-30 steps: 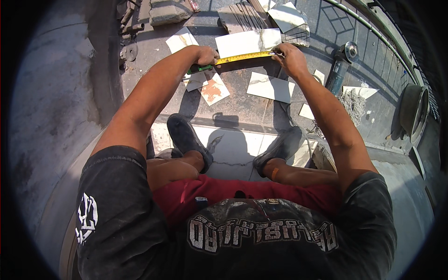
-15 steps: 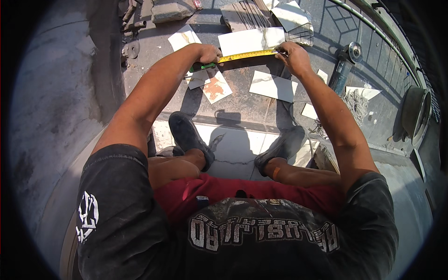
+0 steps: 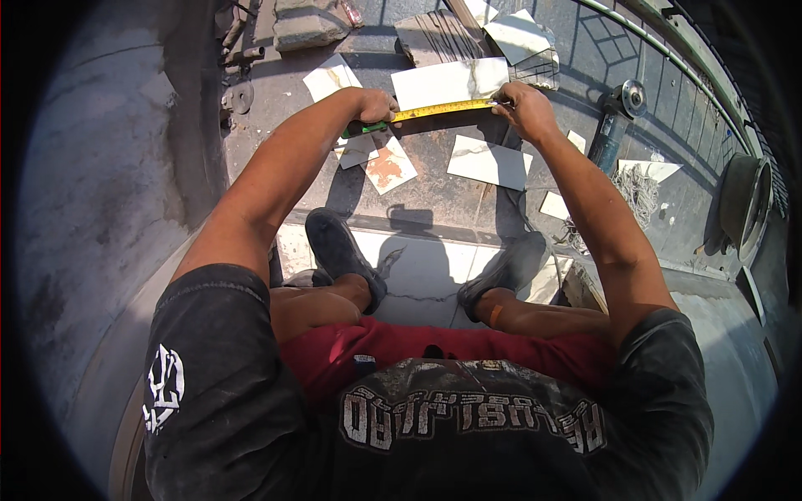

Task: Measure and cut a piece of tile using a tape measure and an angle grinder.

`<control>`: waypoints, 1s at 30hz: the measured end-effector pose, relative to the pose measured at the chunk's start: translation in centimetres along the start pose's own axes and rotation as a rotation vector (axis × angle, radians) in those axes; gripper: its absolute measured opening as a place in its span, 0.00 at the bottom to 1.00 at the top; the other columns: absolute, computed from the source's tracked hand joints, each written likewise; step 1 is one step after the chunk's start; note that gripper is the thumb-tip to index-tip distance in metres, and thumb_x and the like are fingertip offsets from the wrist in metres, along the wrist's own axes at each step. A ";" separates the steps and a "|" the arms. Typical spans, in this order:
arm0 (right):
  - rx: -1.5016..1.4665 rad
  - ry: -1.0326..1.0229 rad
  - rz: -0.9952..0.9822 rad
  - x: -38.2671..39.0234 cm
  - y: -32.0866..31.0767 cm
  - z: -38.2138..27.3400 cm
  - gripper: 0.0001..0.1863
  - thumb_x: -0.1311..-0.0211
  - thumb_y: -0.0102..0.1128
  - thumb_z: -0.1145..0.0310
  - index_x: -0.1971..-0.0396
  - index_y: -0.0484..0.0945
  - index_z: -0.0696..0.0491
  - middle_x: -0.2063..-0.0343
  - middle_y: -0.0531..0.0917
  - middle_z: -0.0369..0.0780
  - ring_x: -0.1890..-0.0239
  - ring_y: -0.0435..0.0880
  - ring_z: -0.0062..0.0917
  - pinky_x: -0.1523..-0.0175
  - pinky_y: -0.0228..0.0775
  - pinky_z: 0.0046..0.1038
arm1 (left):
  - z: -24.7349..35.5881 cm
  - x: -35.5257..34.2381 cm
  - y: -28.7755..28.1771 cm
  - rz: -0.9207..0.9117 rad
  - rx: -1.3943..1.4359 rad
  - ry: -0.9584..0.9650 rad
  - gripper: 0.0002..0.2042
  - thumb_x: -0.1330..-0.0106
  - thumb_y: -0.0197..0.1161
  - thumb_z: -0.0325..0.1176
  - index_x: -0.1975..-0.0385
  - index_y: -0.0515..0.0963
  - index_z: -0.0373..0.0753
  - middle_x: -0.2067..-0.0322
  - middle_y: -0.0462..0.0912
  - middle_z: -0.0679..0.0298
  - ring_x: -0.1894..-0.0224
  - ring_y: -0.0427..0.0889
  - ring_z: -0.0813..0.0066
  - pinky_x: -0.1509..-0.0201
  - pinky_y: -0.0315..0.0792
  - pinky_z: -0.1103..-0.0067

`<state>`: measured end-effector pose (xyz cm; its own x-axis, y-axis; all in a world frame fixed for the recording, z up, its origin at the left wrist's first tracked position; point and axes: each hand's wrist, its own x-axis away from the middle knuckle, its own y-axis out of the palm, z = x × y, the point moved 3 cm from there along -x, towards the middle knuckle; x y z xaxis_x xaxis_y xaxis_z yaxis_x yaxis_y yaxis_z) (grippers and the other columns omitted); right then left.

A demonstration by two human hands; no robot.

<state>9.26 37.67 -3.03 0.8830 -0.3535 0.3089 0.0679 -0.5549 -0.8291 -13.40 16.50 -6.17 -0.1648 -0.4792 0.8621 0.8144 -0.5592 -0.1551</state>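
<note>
1. Wall surface (image 3: 100, 167): pale grey, rough and patchy, seen at the far left.
2. Disc (image 3: 241, 97): flat, round, grey; laid near short lengths of pipe (image 3: 246, 55).
3. Block (image 3: 311, 29): coarse, chunky, broken-edged, apparently concrete.
4. Tape measure (image 3: 368, 128): case in green and dark; gripped at the left end of its drawn-out blade.
5. Left hand (image 3: 378, 105): closed, with the case held in curled fingers.
6. Stained tile (image 3: 389, 165): white, angular, marked by a rust-red patch; placed below the case.
7. Grooved slab (image 3: 439, 37): grey, scored with dark parallel lines.
8. Blade (image 3: 443, 109): thin yellow strip, stretched between both hands along the near edge of the long tile; whether contact is made cannot be told.
9. Long tile (image 3: 449, 81): glossy white rectangle, veined in grey-brown.
10. Loose tile (image 3: 487, 161): white, four-sided, faintly veined.
11. Right hand (image 3: 526, 110): narrowed to a pinch; the blade's end is held at the fingertips.
12. Grinder (image 3: 608, 138): teal cylindrical body, round metallic head.
13. String tangle (image 3: 632, 196): pale, fibrous, heaped.
14. Pan (image 3: 742, 204): round, deep-rimmed, dull grey, stood on its side.
</note>
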 end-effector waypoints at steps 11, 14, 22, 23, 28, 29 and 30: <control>-0.027 -0.058 0.063 -0.1 0.1 0.1 0.15 0.44 0.73 0.60 0.63 0.81 0.54 0.65 0.84 0.43 0.58 0.83 0.42 0.55 0.74 0.39 | -0.5 -0.3 -0.1 -0.051 -0.002 0.005 0.12 0.27 0.54 0.31 0.52 0.84 0.43 0.63 0.85 0.65 0.62 0.82 0.76 0.55 0.74 0.76; -0.029 -0.060 0.062 -0.1 0.0 0.1 0.15 0.44 0.73 0.61 0.63 0.81 0.53 0.65 0.84 0.43 0.58 0.83 0.42 0.55 0.74 0.39 | -0.4 -0.3 -0.2 -0.058 -0.002 0.013 0.12 0.27 0.54 0.31 0.52 0.83 0.43 0.64 0.85 0.66 0.63 0.81 0.76 0.56 0.74 0.76; -0.026 -0.028 0.054 0.0 0.1 -0.1 0.14 0.44 0.72 0.60 0.62 0.82 0.51 0.63 0.84 0.42 0.56 0.84 0.41 0.54 0.74 0.40 | -0.7 -0.3 -0.1 -0.052 0.001 0.034 0.11 0.27 0.54 0.31 0.52 0.83 0.43 0.66 0.84 0.67 0.65 0.80 0.77 0.58 0.74 0.76; -0.021 -0.039 0.056 0.0 0.1 -0.1 0.14 0.44 0.72 0.60 0.62 0.82 0.51 0.62 0.84 0.42 0.56 0.84 0.41 0.54 0.75 0.40 | -0.7 -0.4 -0.2 -0.055 0.026 0.036 0.11 0.28 0.55 0.31 0.52 0.83 0.43 0.66 0.84 0.67 0.65 0.80 0.77 0.58 0.73 0.76; 0.007 -0.030 -0.003 -0.2 0.2 0.4 0.14 0.44 0.72 0.60 0.62 0.82 0.51 0.62 0.84 0.43 0.56 0.83 0.41 0.53 0.74 0.40 | -0.5 -0.7 -0.3 -0.029 -0.039 0.037 0.12 0.28 0.55 0.31 0.51 0.84 0.43 0.66 0.84 0.67 0.66 0.80 0.77 0.59 0.73 0.76; -0.005 -0.015 0.018 -0.1 0.3 0.2 0.15 0.44 0.72 0.60 0.62 0.82 0.51 0.62 0.84 0.43 0.56 0.83 0.41 0.54 0.74 0.40 | -0.6 -0.7 -0.1 -0.016 -0.046 0.064 0.12 0.28 0.55 0.31 0.51 0.84 0.43 0.66 0.84 0.67 0.66 0.80 0.77 0.59 0.74 0.76; -0.017 0.001 0.038 -0.1 0.3 0.1 0.15 0.44 0.72 0.60 0.62 0.81 0.52 0.63 0.84 0.43 0.56 0.83 0.42 0.54 0.74 0.40 | -0.7 -0.7 0.0 -0.004 -0.053 0.090 0.12 0.28 0.55 0.31 0.52 0.84 0.43 0.66 0.84 0.67 0.66 0.80 0.78 0.59 0.74 0.76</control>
<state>9.23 37.64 -3.38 0.8843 -0.3754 0.2777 0.0264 -0.5536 -0.8324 -13.65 16.32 -7.10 -0.2193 -0.5349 0.8159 0.7838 -0.5946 -0.1792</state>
